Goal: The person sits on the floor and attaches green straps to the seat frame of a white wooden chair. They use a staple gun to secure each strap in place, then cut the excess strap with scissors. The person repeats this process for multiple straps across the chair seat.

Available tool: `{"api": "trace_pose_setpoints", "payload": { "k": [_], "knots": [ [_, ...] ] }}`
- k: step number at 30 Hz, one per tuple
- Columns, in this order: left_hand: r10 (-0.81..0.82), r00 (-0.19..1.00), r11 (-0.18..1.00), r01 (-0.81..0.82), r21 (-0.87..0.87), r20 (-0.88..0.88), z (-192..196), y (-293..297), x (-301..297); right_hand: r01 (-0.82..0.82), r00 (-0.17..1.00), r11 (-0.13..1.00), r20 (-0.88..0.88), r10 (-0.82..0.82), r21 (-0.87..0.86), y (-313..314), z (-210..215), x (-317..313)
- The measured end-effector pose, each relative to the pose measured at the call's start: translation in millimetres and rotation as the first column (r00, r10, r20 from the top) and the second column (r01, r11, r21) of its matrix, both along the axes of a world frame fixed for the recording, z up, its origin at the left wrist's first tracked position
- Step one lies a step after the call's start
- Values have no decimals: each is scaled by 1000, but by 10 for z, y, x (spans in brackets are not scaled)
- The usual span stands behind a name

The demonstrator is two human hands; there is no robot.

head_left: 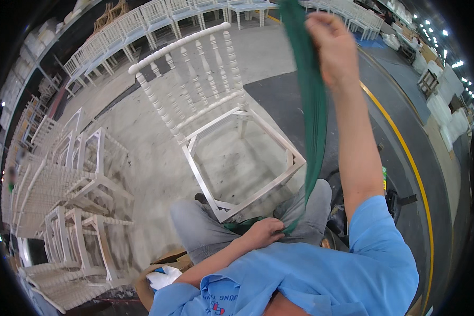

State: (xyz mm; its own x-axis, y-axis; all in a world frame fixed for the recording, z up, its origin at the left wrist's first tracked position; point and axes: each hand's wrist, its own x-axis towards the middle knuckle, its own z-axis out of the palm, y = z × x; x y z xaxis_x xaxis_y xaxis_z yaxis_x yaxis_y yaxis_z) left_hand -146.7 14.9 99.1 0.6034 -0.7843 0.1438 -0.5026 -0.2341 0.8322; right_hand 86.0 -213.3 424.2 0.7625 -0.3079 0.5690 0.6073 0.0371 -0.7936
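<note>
Right hand (333, 45) grips the green cord bundle (313, 110) raised high, left hand (266, 231) pinches its lower end at the lap, keeping it taut beside the white chair frame (216, 116).

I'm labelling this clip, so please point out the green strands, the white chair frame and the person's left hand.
green strands (313, 100), head view, mid-length of the hanging bundle.
white chair frame (205, 124), head view, lower rail of the backrest.
left hand (266, 231), head view, back of the hand.
</note>
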Motion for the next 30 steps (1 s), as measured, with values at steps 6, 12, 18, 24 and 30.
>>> {"api": "trace_pose_setpoints", "payload": {
  "k": [6, 12, 18, 24, 30],
  "knots": [
    [149, 920, 978, -191, -83, -363, -183, 118, 59, -397, 795, 917, -515, 321, -41, 800, -1568, -547],
    [-200, 449, 471, -735, -487, -871, 102, 520, 799, -482, 558, 835, -642, 526, 266, 1088, -2662, -1122],
    [217, 478, 427, -831, -358, -851, 803, 712, 1325, -514, 518, 770, -579, 630, 378, 1153, -2706, -1201],
    [267, 528, 416, -818, -397, -806, 1315, 644, 1360, -705, 279, 638, -706, 651, 309, 1023, -2948, -1610],
    [146, 409, 510, -811, -285, -901, 710, 532, 691, -919, 260, 377, -894, 366, -114, 274, -3409, -1922]
  ]
}}
